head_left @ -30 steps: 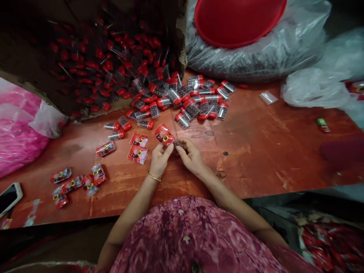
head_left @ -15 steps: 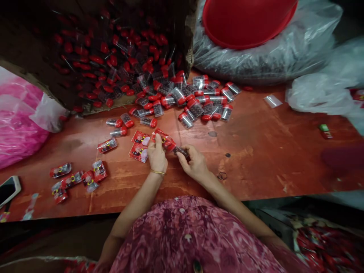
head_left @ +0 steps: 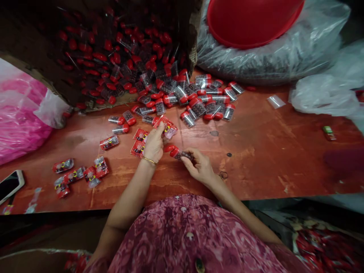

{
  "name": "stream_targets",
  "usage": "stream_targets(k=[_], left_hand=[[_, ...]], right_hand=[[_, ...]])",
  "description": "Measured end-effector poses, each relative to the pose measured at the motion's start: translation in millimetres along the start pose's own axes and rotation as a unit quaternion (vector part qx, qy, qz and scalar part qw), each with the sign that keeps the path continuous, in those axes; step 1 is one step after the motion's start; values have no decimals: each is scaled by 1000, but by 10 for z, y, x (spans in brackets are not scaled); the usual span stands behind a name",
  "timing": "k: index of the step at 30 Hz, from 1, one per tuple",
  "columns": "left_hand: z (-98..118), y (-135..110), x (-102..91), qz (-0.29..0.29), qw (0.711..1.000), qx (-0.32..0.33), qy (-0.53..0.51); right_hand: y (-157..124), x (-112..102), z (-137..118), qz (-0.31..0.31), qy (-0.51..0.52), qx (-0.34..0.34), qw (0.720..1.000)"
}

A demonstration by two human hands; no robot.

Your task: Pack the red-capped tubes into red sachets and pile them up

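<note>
The right hand (head_left: 200, 167) pinches a small clear vial (head_left: 182, 154) between thumb and fingertips, closed narrowly round its dark-filled body, with the red cap pointing to 10 o'clock, just above the table (head_left: 270, 151). It looks light and rigid, but the smooth plastic is probably slippery, so the body near the cap seems the surest hold. At 11 o'clock from it, the left hand (head_left: 153, 146) has its fingers shut on a red printed packet (head_left: 168, 128), which is thin, soft film that would crumple easily and is best taken by an edge. Under that hand's heel lie more flat packets (head_left: 138, 143). At 12 o'clock loose vials (head_left: 196, 104) spill from a tipped cardboard box (head_left: 182, 22). At 9 o'clock sit wrapped pieces (head_left: 82, 174), and beyond them a phone (head_left: 10, 185).
</note>
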State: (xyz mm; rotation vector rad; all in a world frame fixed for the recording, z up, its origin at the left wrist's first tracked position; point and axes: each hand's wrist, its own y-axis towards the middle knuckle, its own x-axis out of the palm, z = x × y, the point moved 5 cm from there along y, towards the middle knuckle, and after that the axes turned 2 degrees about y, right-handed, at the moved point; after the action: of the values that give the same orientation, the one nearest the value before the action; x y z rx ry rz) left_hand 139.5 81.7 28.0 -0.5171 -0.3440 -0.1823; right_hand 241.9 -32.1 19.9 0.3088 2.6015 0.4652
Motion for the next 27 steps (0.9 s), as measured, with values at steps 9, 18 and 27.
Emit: stream_targets(k=[9,18,27], left_hand=[[-329,-134,240,-114,988,-99,4],[-396,-371,204,-63,993,-100,-8],[-390,-320,48,23,996,-79,-46]], right_hand=[[50,10,-128,-48,16,-38,998],[-77,41,-163,8,65,-8,998],[-8,-172,-123,5,75,62,995]])
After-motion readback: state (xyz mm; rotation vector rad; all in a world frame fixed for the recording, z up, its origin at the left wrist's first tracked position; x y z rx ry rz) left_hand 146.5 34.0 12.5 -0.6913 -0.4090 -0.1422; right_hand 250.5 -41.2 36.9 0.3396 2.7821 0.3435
